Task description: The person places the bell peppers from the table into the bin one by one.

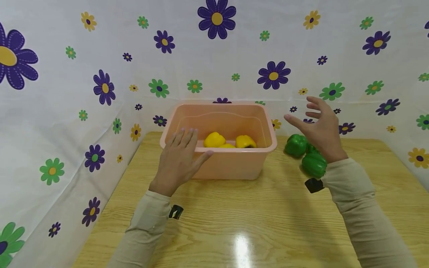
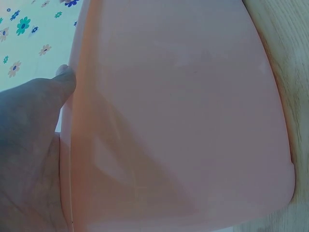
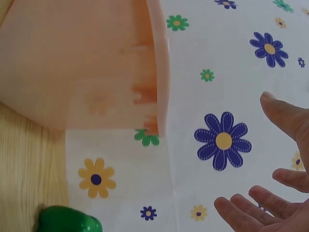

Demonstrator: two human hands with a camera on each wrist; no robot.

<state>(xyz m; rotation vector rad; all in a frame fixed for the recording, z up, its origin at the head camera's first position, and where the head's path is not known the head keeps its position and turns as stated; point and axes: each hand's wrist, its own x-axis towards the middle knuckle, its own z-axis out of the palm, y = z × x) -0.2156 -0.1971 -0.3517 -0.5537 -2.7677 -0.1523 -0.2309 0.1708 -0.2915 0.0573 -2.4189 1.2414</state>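
A pink plastic bin (image 1: 228, 163) stands at the back of the table, with yellow bell peppers (image 1: 214, 140) lying inside; its front wall partly hides them. My left hand (image 1: 177, 158) rests on the front left of the rim, fingers straight and thumb spread along it. In the left wrist view the thumb (image 2: 65, 79) touches the rim. Right of the bin lie several green bell peppers (image 1: 314, 165), one partly covered by my right hand. That right hand (image 1: 321, 128) is held in the air above them, fingers spread, with nothing in it.
The wooden table (image 1: 214, 212) extends in front of the bin. A white flower-printed cloth (image 1: 187, 48) hangs behind the table and along its left side. Black straps (image 1: 314, 185) show at both wrists.
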